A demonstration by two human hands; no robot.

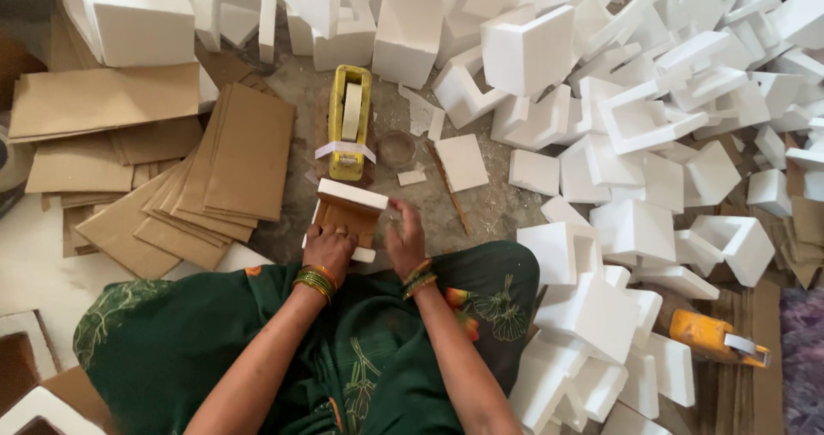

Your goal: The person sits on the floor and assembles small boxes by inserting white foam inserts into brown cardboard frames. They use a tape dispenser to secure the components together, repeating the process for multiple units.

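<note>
I sit on the floor in green cloth. My left hand (329, 247) grips a small bundle (350, 214) made of white foam pieces around a brown cardboard piece, held just above my lap. My right hand (405, 239) touches the bundle's right side, fingers pinched near its edge, seemingly on a strip of clear tape. A yellow tape dispenser (349, 123) with a roll of pale tape stands on the floor just beyond the bundle.
Stacks of brown cardboard sheets (225, 160) lie to the left. A large heap of white foam blocks (652, 117) fills the right and far side. A small round clear lid (397, 148), a wooden stick (450, 187) and a second yellow tape dispenser (716, 336) lie nearby.
</note>
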